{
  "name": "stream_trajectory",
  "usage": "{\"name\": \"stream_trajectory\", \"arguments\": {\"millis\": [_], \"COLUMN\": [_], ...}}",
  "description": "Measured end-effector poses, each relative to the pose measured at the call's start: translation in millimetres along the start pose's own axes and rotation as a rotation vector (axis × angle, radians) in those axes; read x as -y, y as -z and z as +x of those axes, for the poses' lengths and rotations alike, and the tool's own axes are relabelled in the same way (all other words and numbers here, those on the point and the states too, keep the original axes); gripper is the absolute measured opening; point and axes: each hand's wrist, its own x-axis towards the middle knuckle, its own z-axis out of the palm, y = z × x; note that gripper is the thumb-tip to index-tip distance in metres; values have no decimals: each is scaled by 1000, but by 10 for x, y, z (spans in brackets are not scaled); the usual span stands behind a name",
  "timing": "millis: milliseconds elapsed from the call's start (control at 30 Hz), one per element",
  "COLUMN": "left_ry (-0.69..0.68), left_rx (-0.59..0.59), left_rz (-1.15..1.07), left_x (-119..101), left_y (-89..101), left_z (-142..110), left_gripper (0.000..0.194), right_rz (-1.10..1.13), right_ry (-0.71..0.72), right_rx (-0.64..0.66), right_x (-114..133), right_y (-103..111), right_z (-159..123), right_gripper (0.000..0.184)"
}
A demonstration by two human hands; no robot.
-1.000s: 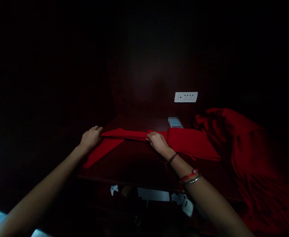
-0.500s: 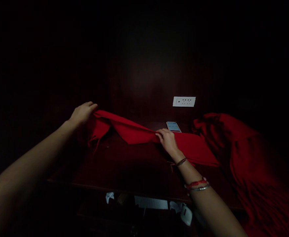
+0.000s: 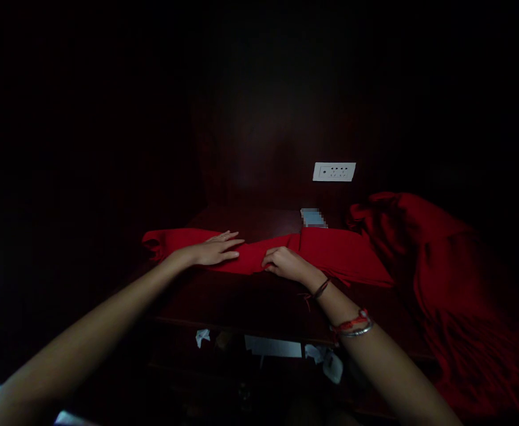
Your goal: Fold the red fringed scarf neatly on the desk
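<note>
A long red scarf [image 3: 330,245] lies in a folded strip across the dark desk [image 3: 223,299]. My left hand [image 3: 217,248] rests flat on its left part, fingers stretched apart and pointing right. Close beside it, my right hand [image 3: 283,262] has curled fingers closed on the scarf's near edge, around the middle of the strip; the fingertips are partly hidden. At the far left the scarf's end bunches up slightly. On my right wrist are a dark cord, a red braided band and a silver bangle.
More red fringed cloth [image 3: 454,278] is heaped at the right and hangs over the front edge. Behind the strip lies a phone [image 3: 313,218], below a white wall socket [image 3: 334,171]. Under the desktop, a shelf holds white papers [image 3: 274,347] and a pale object [image 3: 332,367].
My left hand has let go of the raised scarf end and moved right, now flat on the cloth. That end has come down onto the desk. My right hand has shifted slightly left and nearer.
</note>
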Motion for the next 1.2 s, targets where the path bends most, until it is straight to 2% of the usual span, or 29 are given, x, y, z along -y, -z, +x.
{"name": "stream_trajectory", "arguments": {"millis": [67,133,200,300,333,400,467,600,667,767,833,867,900,967,1067,1133,1200], "left_ry": [78,218,310,295,266,205,172,257,283,167,17,-53,-104,-145,-130,-133,-174], "left_rx": [-9,70,184,265,235,83,-13,91,14,-220,-332,-340,-310,-174,-4,5,-62], "left_rz": [-27,-27,-25,-16,-11,3,5,-19,-16,28,55,57,49,17,-8,7,34], "left_x": [-134,-113,7,171,188,164,114,169,265,304,223,172,130,108,222,279,226], "left_y": [-170,-272,-265,-110,-58,-7,-53,-303,-400,-444,-432,-426,-423,-430,-437,-412,-359], "left_z": [15,-53,-160,-246,-225,-102,84,354,369,284,206,170,137,83,21,-20,-62], "left_gripper": [53,58,69,81,78,67,60,63,63,57,51,48,47,46,47,47,45], "right_rz": [22,35,38,36,36,47,80,151,144,119,132,141,147,148,138,134,129], "right_ry": [22,42,60,75,72,65,72,74,35,-99,-184,-212,-230,-242,-236,-229,-194], "right_rx": [34,41,31,30,27,14,9,36,24,-25,49,122,200,307,328,291,195], "right_x": [-17,-30,-32,-16,-7,8,19,24,9,-55,-118,-149,-177,-218,-232,-215,-189], "right_y": [-2,-15,-37,-78,-91,-110,-115,-61,-6,78,104,103,94,62,17,13,31], "right_z": [-21,-34,-33,-14,-7,-2,-11,-67,-104,-167,-217,-244,-271,-322,-382,-408,-425], "right_gripper": [17,17,19,21,21,21,21,23,27,37,47,51,54,56,53,52,52]}}
